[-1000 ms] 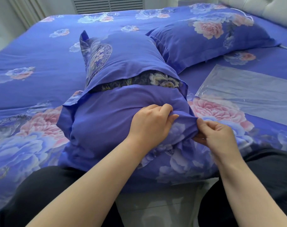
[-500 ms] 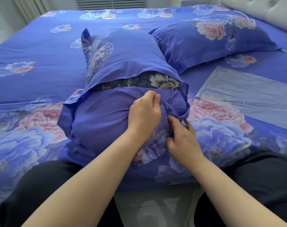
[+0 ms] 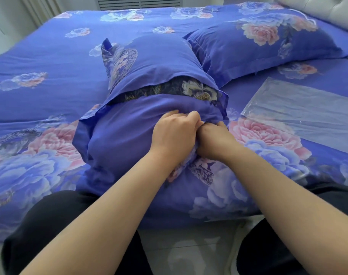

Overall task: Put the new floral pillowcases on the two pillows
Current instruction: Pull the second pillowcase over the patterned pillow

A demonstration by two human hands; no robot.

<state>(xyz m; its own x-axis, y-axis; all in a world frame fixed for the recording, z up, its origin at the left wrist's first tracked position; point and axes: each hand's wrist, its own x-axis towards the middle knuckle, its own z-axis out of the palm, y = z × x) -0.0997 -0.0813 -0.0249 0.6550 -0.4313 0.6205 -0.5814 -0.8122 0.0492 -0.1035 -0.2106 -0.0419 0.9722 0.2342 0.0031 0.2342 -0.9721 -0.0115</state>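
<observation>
Both hands meet on the pillowcase (image 3: 129, 139) — left hand (image 3: 174, 133) bunching fabric; right hand (image 3: 214, 138) fingers tucked under, grip hidden.

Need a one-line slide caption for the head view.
Both hands, left hand and right hand, tuck the pillowcase flap over a dark pillow.
</observation>
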